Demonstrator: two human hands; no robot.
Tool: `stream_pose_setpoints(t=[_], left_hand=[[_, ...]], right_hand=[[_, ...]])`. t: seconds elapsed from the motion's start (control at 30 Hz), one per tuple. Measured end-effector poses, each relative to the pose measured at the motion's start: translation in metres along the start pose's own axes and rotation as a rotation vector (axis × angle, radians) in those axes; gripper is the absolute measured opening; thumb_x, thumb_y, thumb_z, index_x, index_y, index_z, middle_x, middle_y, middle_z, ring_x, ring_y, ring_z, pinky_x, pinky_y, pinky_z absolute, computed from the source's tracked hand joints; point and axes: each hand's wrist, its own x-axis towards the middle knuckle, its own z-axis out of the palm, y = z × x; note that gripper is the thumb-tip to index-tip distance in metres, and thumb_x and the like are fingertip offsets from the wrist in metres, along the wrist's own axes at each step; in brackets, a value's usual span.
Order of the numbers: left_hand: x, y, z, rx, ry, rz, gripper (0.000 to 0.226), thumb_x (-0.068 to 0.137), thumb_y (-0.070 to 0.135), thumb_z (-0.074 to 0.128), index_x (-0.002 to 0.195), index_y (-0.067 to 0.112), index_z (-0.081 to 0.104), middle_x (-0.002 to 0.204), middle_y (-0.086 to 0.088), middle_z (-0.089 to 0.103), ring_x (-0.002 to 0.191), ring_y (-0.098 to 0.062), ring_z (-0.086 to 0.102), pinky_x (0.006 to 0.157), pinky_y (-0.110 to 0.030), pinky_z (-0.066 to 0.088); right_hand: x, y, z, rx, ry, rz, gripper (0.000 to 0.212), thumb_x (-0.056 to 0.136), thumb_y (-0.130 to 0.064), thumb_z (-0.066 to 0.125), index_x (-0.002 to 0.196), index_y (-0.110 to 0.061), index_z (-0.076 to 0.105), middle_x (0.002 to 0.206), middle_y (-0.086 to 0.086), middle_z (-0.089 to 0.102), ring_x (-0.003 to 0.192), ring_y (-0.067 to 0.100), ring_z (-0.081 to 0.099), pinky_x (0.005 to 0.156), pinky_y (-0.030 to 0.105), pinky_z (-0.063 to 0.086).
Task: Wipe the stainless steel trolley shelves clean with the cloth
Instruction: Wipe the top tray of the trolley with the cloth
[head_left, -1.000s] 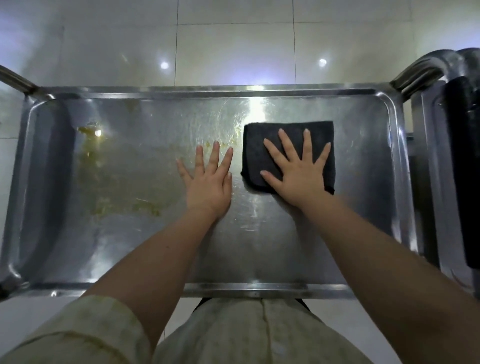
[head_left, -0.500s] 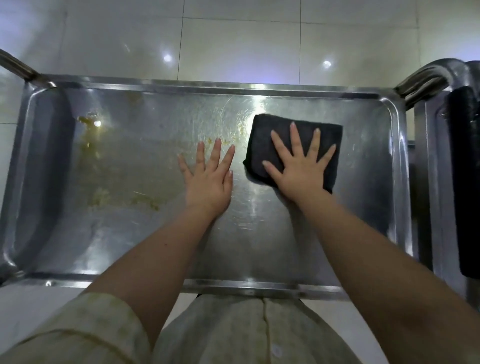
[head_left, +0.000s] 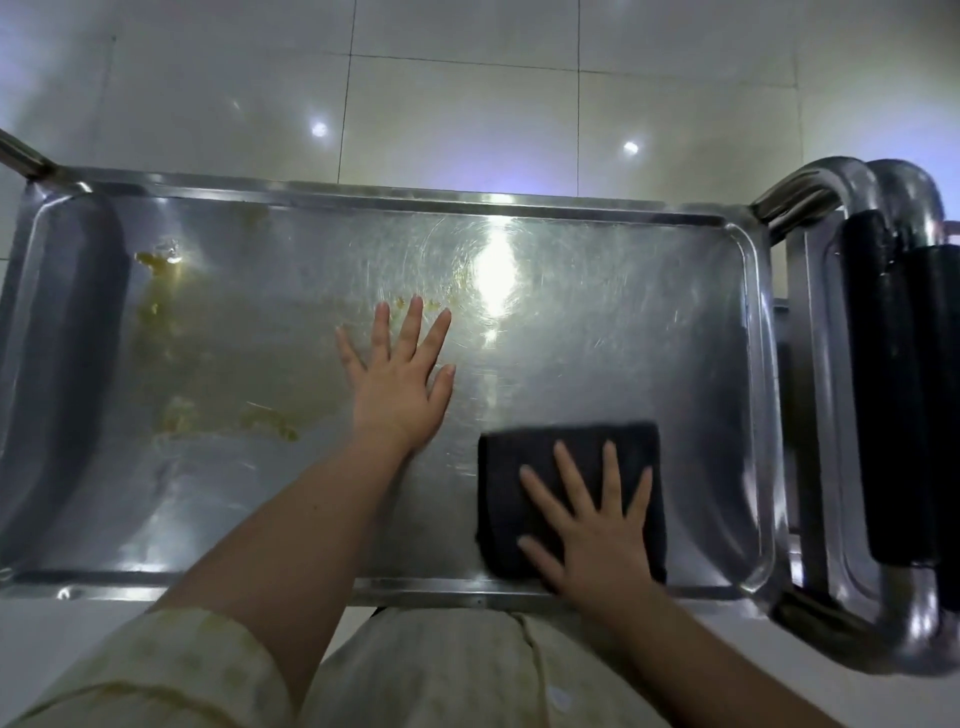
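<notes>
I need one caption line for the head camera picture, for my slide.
Right hand presses a dark cloth on the steel shelf; left hand lies flat.

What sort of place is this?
Likely a commercial kitchen or canteen back area, not certain: a stainless steel trolley shelf with yellowish residue, a glossy tiled floor, and padded push handles at the right.

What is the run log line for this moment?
step: wiping | right hand: flat on cloth, by near rim | left hand: flat on shelf | yellow stains: left side
</notes>
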Motion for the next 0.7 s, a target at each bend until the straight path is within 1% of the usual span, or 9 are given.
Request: stream_pose_setpoints(t=[0.1,0.17,0.23,0.3,0.33,0.47,0.57,0.63,0.7], left_hand=[[0.0,0.0,0.002,-0.001,0.013,0.002,0.059,0.098,0.057,0.009,0.153,0.043,-0.006,0.161,0.01,-0.016,0.15,-0.027,-0.014,0.112,-0.069,-0.008],[0.001,0.0,0.003,-0.005,0.019,0.001,0.059,0.098,0.057,0.011,0.154,0.043,-0.004,0.162,0.01,-0.013,0.15,-0.028,-0.013,0.112,-0.069,-0.007],[0.002,0.0,0.003,-0.002,0.02,-0.001,0.06,0.098,0.057,0.011,0.154,0.042,-0.002,0.163,0.009,-0.01,0.151,-0.028,-0.011,0.112,-0.069,-0.007],[0.002,0.0,0.002,0.01,0.017,0.003,0.061,0.097,0.059,0.011,0.154,0.043,-0.002,0.164,0.008,-0.01,0.151,-0.028,-0.012,0.111,-0.07,-0.007],[0.002,0.001,0.002,0.013,0.013,0.003,0.062,0.096,0.061,0.01,0.154,0.043,-0.004,0.163,0.008,-0.011,0.15,-0.028,-0.013,0.111,-0.069,-0.008],[0.005,0.002,0.003,0.021,0.006,-0.017,0.067,0.093,0.067,0.009,0.153,0.044,-0.008,0.163,0.009,-0.015,0.15,-0.027,-0.016,0.111,-0.068,-0.011],[0.006,0.003,0.001,0.025,0.002,-0.017,0.068,0.092,0.068,0.009,0.153,0.045,-0.007,0.164,0.008,-0.013,0.15,-0.028,-0.015,0.111,-0.069,-0.011],[0.005,0.003,0.001,0.036,-0.003,-0.02,0.067,0.092,0.069,0.008,0.153,0.045,-0.008,0.164,0.008,-0.014,0.15,-0.027,-0.016,0.111,-0.069,-0.01],[0.005,0.003,0.0,0.033,0.005,-0.017,0.068,0.092,0.068,0.01,0.153,0.045,-0.007,0.164,0.008,-0.013,0.15,-0.027,-0.016,0.111,-0.069,-0.01]], right_hand=[[-0.012,-0.002,0.005,-0.027,-0.055,-0.046,0.073,0.086,-0.077,0.033,0.152,-0.047,0.022,0.162,0.002,0.022,0.145,0.05,0.007,0.103,0.079,0.013],[0.02,0.005,-0.006,-0.011,-0.005,-0.005,0.072,0.086,-0.078,0.029,0.151,-0.049,0.018,0.163,0.0,0.018,0.146,0.049,0.002,0.104,0.079,0.008],[0.073,0.017,-0.028,0.017,0.086,0.085,0.07,0.086,-0.079,0.021,0.15,-0.054,0.006,0.165,-0.003,0.004,0.146,0.046,-0.008,0.107,0.076,-0.003],[0.135,0.034,-0.057,0.031,0.074,0.168,0.071,0.085,-0.081,0.016,0.147,-0.057,-0.008,0.163,-0.008,-0.015,0.144,0.043,-0.022,0.107,0.073,-0.012],[0.164,0.043,-0.074,0.037,0.05,0.203,0.072,0.084,-0.082,0.015,0.146,-0.058,-0.012,0.161,-0.011,-0.021,0.143,0.043,-0.026,0.106,0.073,-0.014],[0.232,0.066,-0.112,0.067,-0.03,0.314,0.078,0.079,-0.089,0.014,0.144,-0.059,-0.015,0.158,-0.014,-0.028,0.136,0.049,-0.035,0.1,0.074,-0.023],[0.217,0.063,-0.105,0.103,-0.039,0.299,0.076,0.08,-0.087,0.014,0.144,-0.058,-0.016,0.159,-0.015,-0.028,0.138,0.048,-0.032,0.104,0.074,-0.016],[0.179,0.059,-0.084,0.05,0.006,0.23,0.075,0.082,-0.085,0.011,0.146,-0.056,-0.016,0.16,-0.013,-0.024,0.141,0.048,-0.027,0.106,0.073,-0.013],[0.123,0.053,-0.055,0.02,0.038,0.148,0.075,0.083,-0.084,0.012,0.149,-0.054,-0.009,0.163,-0.009,-0.014,0.143,0.049,-0.02,0.107,0.074,-0.008]])
